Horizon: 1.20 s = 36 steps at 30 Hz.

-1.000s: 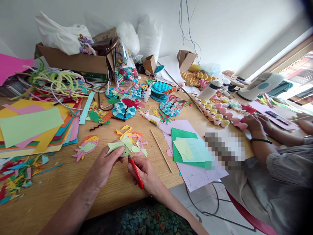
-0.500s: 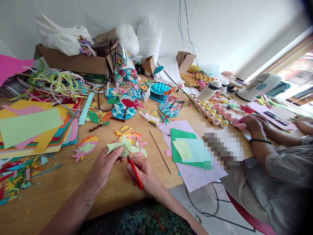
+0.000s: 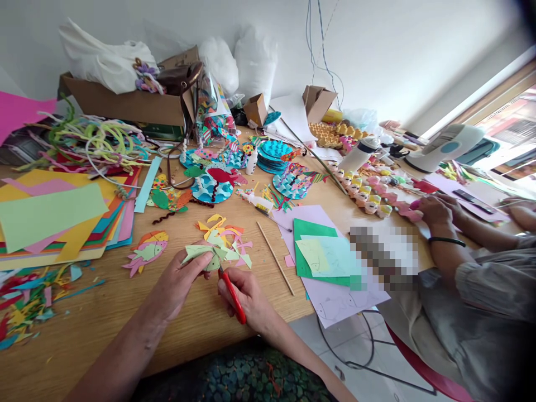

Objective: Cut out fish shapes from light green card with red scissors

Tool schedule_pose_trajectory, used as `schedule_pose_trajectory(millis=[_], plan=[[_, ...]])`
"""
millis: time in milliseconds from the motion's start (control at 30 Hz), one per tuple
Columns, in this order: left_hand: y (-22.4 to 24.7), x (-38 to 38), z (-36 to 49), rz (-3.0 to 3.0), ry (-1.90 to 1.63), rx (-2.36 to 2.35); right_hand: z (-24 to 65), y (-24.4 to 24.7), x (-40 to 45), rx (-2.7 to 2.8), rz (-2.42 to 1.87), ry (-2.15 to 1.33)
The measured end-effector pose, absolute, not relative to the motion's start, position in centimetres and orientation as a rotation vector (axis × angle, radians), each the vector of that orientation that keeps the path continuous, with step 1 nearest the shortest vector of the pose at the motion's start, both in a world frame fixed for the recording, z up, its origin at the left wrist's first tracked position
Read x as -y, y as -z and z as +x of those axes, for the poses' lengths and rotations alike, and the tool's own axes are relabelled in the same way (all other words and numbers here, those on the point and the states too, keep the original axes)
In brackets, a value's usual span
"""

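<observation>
My left hand [image 3: 184, 279] pinches a pale green paper piece [image 3: 213, 262] over the near part of the table. In my right hand [image 3: 247, 296] is a pair of red-handled scissors [image 3: 233, 296], its tip against the paper's right side; how far the blades are spread is too small to tell. Just behind the paper lies a heap of yellow, orange, pink and green scraps [image 3: 224, 229]. Left of my left hand rest cut paper fish [image 3: 147, 251] in pink, orange and green. To the right of the scissors lies a thin wooden stick [image 3: 275, 258].
Coloured paper sheets [image 3: 50, 206] are stacked at left, with paper scraps [image 3: 31, 304] in front. Blue round pieces with paper fish [image 3: 213, 187] and a glue bottle [image 3: 255, 200] lie farther back. Purple paper [image 3: 335, 307] overhangs the table edge. Another person's hands [image 3: 438, 212] work at right.
Very little differs. The pale green paper has turned slightly in my left hand, while the scissors stay at its right side.
</observation>
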<state>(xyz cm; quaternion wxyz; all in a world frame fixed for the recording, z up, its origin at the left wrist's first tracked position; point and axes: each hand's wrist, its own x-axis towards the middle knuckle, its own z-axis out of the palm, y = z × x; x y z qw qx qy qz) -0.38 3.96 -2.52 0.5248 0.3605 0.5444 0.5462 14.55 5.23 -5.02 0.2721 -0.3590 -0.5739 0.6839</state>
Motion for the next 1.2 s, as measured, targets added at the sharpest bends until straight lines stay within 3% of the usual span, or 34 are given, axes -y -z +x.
schedule_pose_trajectory(millis=[1200], plan=[[1.7,-4.5,-2.8,0.922,-1.021,-1.198,16.2,4.6,-5.7,1.852,-0.992,-1.8]])
